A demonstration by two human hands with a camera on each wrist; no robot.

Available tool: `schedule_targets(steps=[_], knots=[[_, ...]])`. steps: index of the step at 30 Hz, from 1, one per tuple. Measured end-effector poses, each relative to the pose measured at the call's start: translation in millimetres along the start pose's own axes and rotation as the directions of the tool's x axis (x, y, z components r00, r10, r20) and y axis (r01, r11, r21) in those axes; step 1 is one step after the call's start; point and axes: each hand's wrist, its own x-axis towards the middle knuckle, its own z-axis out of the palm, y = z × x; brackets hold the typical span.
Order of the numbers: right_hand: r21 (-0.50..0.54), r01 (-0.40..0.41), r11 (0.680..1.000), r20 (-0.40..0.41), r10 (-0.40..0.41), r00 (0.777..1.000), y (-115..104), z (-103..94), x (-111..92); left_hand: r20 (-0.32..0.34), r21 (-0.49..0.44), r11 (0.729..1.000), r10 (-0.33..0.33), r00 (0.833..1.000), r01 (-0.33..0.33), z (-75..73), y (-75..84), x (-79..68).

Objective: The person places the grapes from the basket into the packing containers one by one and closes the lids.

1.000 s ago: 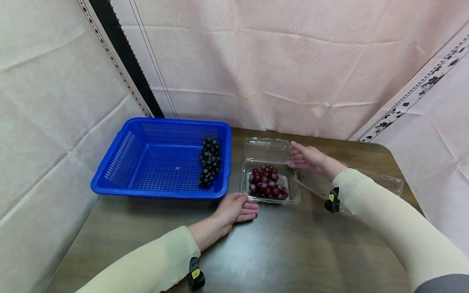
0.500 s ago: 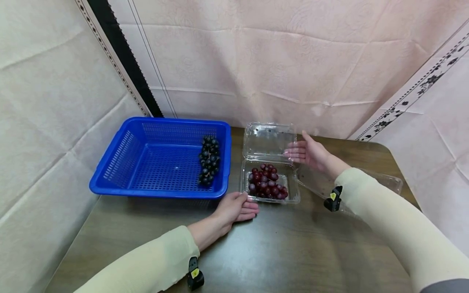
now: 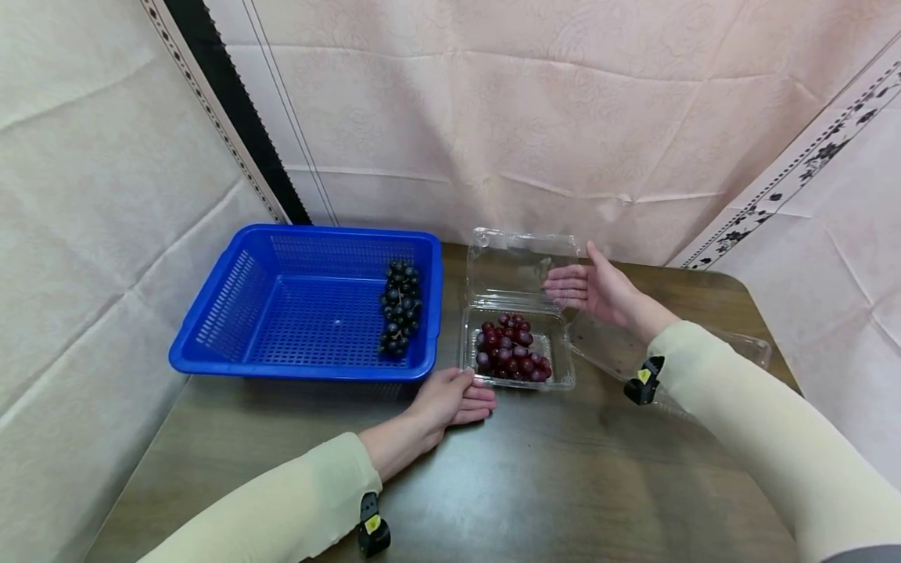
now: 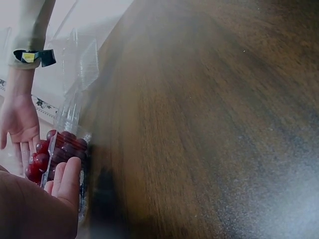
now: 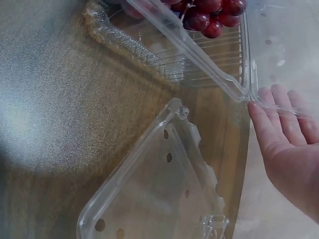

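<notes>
A clear plastic clamshell container (image 3: 572, 374) stands on the table with a bunch of red grapes (image 3: 511, 356) in its base. Its hinged lid (image 3: 510, 262) is tilted up at the back. My left hand (image 3: 454, 399) rests palm up at the near left corner, thumb at the rim and fingers straight. Beside the lid's right edge, my right hand (image 3: 598, 291) has its straight fingers overlapping the clear plastic. In the right wrist view, the right fingers (image 5: 286, 122) lie against the lid's edge.
A blue plastic basket (image 3: 204, 366) on the left holds a bunch of black grapes (image 3: 401, 309) along its right side. Another clear clamshell container (image 3: 605, 344) lies right of the grapes, partly under the right forearm. Pale cloth (image 3: 549, 117) hangs behind the wooden table (image 3: 535, 485).
The lid has swung up from lying low behind the base, its far edge now higher in view. My right hand has risen slightly with it. My left hand has stayed in place.
</notes>
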Motion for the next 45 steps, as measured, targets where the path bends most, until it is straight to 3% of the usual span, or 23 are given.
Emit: schedule_targets(steps=[3,9,15,22,25,30,33,39,45], knots=[[-0.018,0.002,1.0,0.026,-0.002,1.0,-2.7,0.5,-2.8,-0.003,0.0,1.0,0.0,1.0,0.0,-0.1,-0.2,0.2],[-0.154,0.029,0.988,0.055,-0.021,0.998,-7.8,2.0,-8.4,-0.005,0.002,1.0,-0.006,1.0,0.006,-0.5,0.4,-0.2],[-0.324,0.009,0.946,0.013,-0.005,1.0,-10.8,9.2,-12.6,-0.002,-0.001,1.0,-0.007,1.0,0.007,-1.4,0.7,-0.3],[-0.434,0.024,0.901,-0.022,-0.037,0.999,-7.9,13.8,-22.6,0.007,-0.005,1.0,0.001,1.0,-0.001,-1.9,-1.2,1.2],[-0.542,0.039,0.839,-0.031,-0.066,0.997,-5.1,14.8,-28.7,0.016,-0.002,1.0,0.014,1.0,-0.014,-1.8,-1.6,1.1],[-0.725,0.097,0.682,0.005,-0.135,0.991,1.0,18.1,-35.1,0.019,-0.001,1.0,0.018,1.0,-0.018,-1.9,-1.2,0.2],[-0.789,0.1,0.607,0.003,-0.159,0.987,5.0,21.1,-38.4,0.017,0.002,1.0,0.015,1.0,-0.015,-1.9,-0.5,-0.4],[-0.856,0.114,0.504,0.016,-0.195,0.981,12.2,27.1,-45.1,0.012,0.01,1.0,0.004,1.0,-0.004,-0.9,1.6,-2.3],[-0.917,0.156,0.367,0.064,-0.25,0.966,19.0,29.8,-46.5,0.011,0.007,1.0,0.003,1.0,-0.003,-1.0,1.6,-1.6]])
